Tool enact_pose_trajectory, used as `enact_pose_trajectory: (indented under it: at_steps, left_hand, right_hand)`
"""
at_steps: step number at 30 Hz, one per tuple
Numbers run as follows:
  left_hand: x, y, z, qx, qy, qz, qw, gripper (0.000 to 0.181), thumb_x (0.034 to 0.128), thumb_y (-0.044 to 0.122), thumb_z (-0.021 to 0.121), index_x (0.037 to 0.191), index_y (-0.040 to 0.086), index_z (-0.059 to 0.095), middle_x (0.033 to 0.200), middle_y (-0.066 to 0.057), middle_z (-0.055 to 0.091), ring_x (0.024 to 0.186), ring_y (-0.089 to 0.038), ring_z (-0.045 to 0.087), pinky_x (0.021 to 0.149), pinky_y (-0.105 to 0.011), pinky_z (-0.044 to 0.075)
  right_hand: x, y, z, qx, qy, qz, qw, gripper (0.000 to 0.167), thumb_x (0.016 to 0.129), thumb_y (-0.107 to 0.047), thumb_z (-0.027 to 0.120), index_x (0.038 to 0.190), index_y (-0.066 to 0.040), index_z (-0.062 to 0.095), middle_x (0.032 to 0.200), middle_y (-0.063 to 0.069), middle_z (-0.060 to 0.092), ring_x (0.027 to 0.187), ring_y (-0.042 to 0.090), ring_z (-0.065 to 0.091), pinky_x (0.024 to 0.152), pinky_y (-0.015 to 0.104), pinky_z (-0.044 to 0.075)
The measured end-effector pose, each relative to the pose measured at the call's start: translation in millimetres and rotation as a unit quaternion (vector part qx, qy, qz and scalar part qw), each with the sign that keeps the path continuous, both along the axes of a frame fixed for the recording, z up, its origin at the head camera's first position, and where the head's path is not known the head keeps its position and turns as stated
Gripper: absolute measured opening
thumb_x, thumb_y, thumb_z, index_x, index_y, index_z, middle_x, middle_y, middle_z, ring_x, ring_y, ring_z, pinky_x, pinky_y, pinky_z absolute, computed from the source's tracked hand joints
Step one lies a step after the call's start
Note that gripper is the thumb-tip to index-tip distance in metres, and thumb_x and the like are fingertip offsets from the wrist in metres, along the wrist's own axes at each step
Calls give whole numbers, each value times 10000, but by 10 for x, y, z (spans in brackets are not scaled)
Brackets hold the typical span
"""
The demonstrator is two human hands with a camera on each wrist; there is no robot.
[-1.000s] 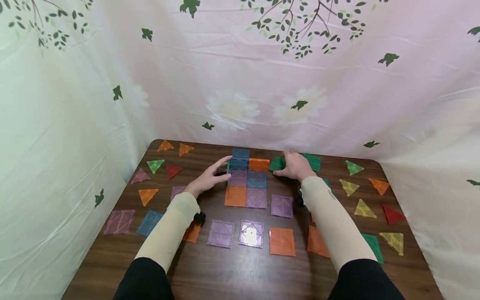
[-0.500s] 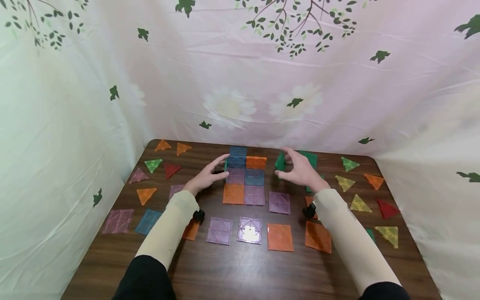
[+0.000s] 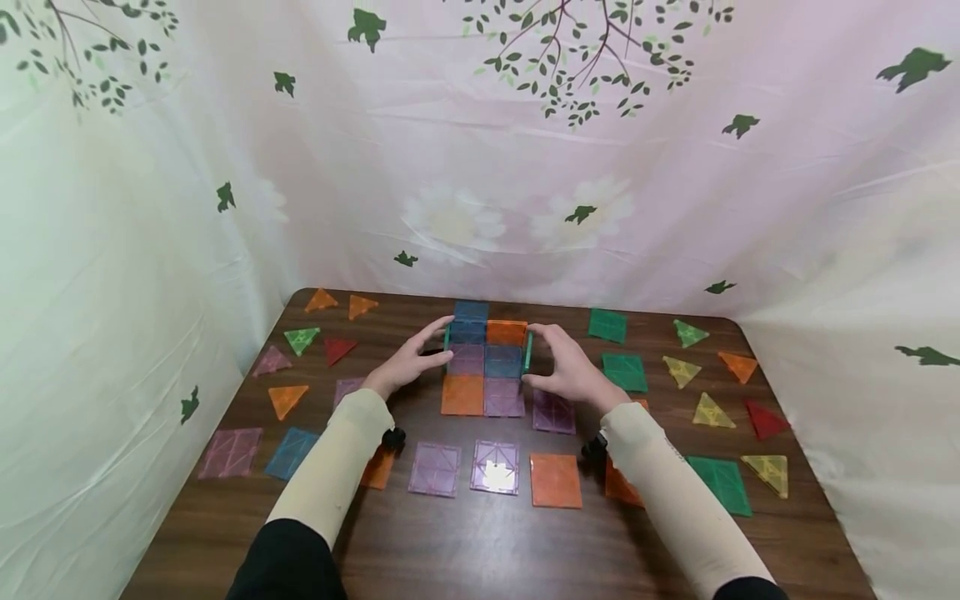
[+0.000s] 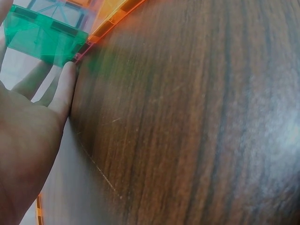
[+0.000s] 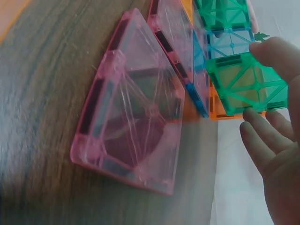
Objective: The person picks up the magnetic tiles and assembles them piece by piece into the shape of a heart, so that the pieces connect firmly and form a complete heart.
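Change: a second ago the right hand [image 3: 573,367] was out past 3 o'clock, lifting a green tile off the table [image 3: 495,554]; now it has brought that right green tile [image 3: 528,354] upright to the base's 2 o'clock edge. Clock centre = four-tile flat base [image 3: 482,379], head view. What it means: left green tile [image 3: 447,337] stands at 10–11, blue upright tile [image 3: 468,332] and orange upright tile [image 3: 507,332] span 11 to 1, so the back half now looks walled on three sides, near side at 6 unwalled. Can't confirm the new tile has seated against the base. Hands: well apart, build between them. Right hand at 3 is spread about a tile's width, thumb and fingers pinching opposite edges of the right green tile, clear in the right wrist view. Left hand [image 3: 405,362] has stayed at 9, same sort of spread, thumb and fingers holding opposite ends of the left green tile; can't tell how hard. Loose purple tile [image 3: 553,412] lies flat at 4, just beside the base. Two spare green tiles [image 3: 623,372] lie flat at 2 and 3, beyond the right hand.
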State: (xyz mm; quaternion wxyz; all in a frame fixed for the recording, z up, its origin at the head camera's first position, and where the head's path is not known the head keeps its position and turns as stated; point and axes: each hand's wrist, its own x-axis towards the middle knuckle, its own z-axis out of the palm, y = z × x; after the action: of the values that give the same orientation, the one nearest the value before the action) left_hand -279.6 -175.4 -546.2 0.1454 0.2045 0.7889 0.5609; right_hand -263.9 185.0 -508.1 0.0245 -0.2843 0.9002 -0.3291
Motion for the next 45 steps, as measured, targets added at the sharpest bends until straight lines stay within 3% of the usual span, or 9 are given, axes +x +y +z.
enact_pose_trajectory:
  at_steps: [7, 12, 21, 24, 28, 34, 38, 45]
  left_hand:
    - [2, -4, -39, -12, 62, 51, 10000, 730, 1072, 334, 629, 1689, 285, 243, 1695, -72, 299, 1554, -348, 278, 1224, -694, 170]
    - [6, -1, -44, 69, 99, 13, 9999, 735, 1073, 291, 629, 1691, 225, 236, 1687, -132, 296, 1551, -390, 267, 1210, -725, 153]
    - [10, 1, -24, 81, 168, -17, 9998, 734, 1076, 295, 622, 1693, 252, 227, 1699, -145, 276, 1552, -391, 267, 1204, -730, 167]
    - [7, 1, -28, 53, 179, -33, 9998, 740, 1076, 312, 621, 1695, 260, 220, 1701, -140, 274, 1555, -383, 269, 1206, -725, 175]
    - [-1, 0, -49, 24, 174, -54, 9998, 748, 1075, 326, 620, 1697, 241, 211, 1704, -134, 271, 1557, -380, 266, 1206, -720, 187]
    - [4, -5, -40, 71, 160, 10, 9998, 738, 1074, 302, 626, 1693, 241, 229, 1704, -109, 274, 1559, -362, 261, 1208, -719, 176]
    - [0, 0, -43, 67, 127, 27, 9999, 735, 1077, 273, 621, 1694, 230, 224, 1706, -113, 266, 1562, -362, 254, 1211, -719, 166]
    - [-12, 25, -62, 196, -1, 27, 9998, 738, 1078, 219, 617, 1696, 240, 216, 1707, -178, 238, 1563, -425, 224, 1200, -743, 148]
  right_hand:
    - [-33, -73, -62, 61, 7, 108, 9999, 923, 880, -251, 859, 1625, -63, 347, 1591, 159, 442, 1419, 365, 488, 1106, 590, 457]
    - [-57, -95, -80, 276, 43, 155, 9995, 933, 893, -252, 849, 1638, -52, 324, 1602, 178, 439, 1432, 376, 483, 1120, 585, 446]
    - [-71, -150, -92, 174, 284, 56, 9994, 741, 927, -234, 820, 1553, -44, 473, 1509, 173, 523, 1291, 341, 582, 1037, 547, 515]
    - [-58, -192, -111, 49, 199, -185, 9996, 703, 931, -214, 820, 1532, -47, 495, 1457, 188, 556, 1220, 345, 602, 986, 541, 533]
    - [-11, -240, -132, -105, -53, -798, 9967, 615, 938, -167, 810, 1470, -39, 530, 1343, 193, 629, 1152, 348, 632, 942, 536, 558]
    - [71, -344, -112, -185, -112, -1623, 9865, 304, 916, -170, 795, 1154, -26, 674, 1002, 142, 731, 822, 253, 675, 713, 426, 609]
    - [125, -450, -110, -179, -65, -1830, 9829, 187, 906, -130, 750, 1028, -38, 642, 835, 111, 701, 637, 191, 625, 563, 332, 550]
    - [172, -591, -154, -273, -10, -2097, 9774, 221, 900, -97, 679, 1047, -73, 516, 708, 66, 570, 566, 193, 516, 536, 329, 431]
